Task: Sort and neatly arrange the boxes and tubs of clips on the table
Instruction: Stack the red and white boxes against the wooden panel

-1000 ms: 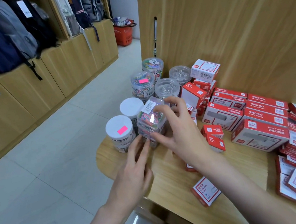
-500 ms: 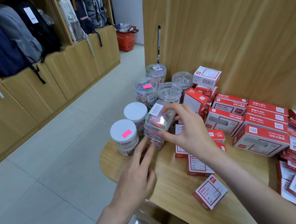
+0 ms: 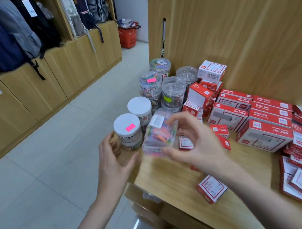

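Observation:
My right hand (image 3: 195,143) grips a clear square box of coloured clips (image 3: 159,134), tilted and blurred, just above the wooden table (image 3: 176,185). Beside it my left hand (image 3: 111,159) is open, fingers spread near a white-lidded tub with a pink sticker (image 3: 128,131). A second white-lidded tub (image 3: 140,110) stands behind that one. Further back are clear tubs: two of coloured clips (image 3: 150,85) and two of silver clips (image 3: 173,93). Red and white boxes (image 3: 262,133) lie in rows and loose piles to the right.
A small red-and-white box (image 3: 211,188) lies alone near the table's front edge. A tall wooden panel (image 3: 230,24) backs the table. The tubs stand close to the table's rounded left edge, with tiled floor (image 3: 38,180) below. Cabinets with backpacks (image 3: 7,37) line the far left.
My right hand has tipped the clear box over and drawn it slightly toward me. My left hand has left the box and moved left, toward the pink-stickered tub.

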Motion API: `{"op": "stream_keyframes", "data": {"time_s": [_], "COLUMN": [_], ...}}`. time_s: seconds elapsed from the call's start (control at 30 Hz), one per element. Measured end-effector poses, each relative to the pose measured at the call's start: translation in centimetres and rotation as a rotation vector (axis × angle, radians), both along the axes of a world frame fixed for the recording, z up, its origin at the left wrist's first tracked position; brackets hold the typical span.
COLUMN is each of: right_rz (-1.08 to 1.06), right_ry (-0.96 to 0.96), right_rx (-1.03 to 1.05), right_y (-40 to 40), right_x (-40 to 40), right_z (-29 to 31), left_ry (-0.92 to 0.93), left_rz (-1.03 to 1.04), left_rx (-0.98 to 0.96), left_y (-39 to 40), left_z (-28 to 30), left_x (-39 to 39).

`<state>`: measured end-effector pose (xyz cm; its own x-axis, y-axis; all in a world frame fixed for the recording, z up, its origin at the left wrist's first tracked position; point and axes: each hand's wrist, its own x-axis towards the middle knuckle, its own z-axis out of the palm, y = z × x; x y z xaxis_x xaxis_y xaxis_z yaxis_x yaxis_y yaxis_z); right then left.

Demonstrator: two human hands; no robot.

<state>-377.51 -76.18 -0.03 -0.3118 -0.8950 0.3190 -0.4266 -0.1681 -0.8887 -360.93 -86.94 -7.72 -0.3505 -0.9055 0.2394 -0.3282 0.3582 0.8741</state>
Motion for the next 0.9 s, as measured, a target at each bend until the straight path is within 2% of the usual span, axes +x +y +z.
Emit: {"op": "stream_keyframes", "data": {"time_s": [0.17, 0.33, 0.47, 0.6, 0.73, 0.9], "right_rz": [-0.056, -0.042, -0.145, -0.213, -0.191, -0.189], "right_ry": [0.313, 0.522, 0.748, 0.810, 0.805, 0.770], "right_rx": [0.126, 0.235, 0.170, 0.186, 0.220, 0.227], "right_y": [0.8, -0.1, -0.5, -0.9, -1.0, -1.4], "right_x": [2.9, 3.4, 3.4, 2.8, 2.0, 1.9], "right_z": [-4.0, -4.2, -4.5, -4.3, -4.5, -3.7], "left_ry": [-0.037, -0.031, -0.032, -0.022, 0.014, 0.077], "left_rz": [-0.126, -0.164, -0.172, -0.173, -0.155, 0.057], "left_rx": [0.004, -0.011, -0.022, -0.024, -0.005, -0.068], "left_y": [-1.6, -2.1, -2.3, -2.4, -2.1, 1.3], "left_z": [0.3, 0.7, 0.6, 0.4, 0.2, -0.7], "left_x": [0.2, 0.2, 0.4, 0.4, 0.5, 1.2]}}
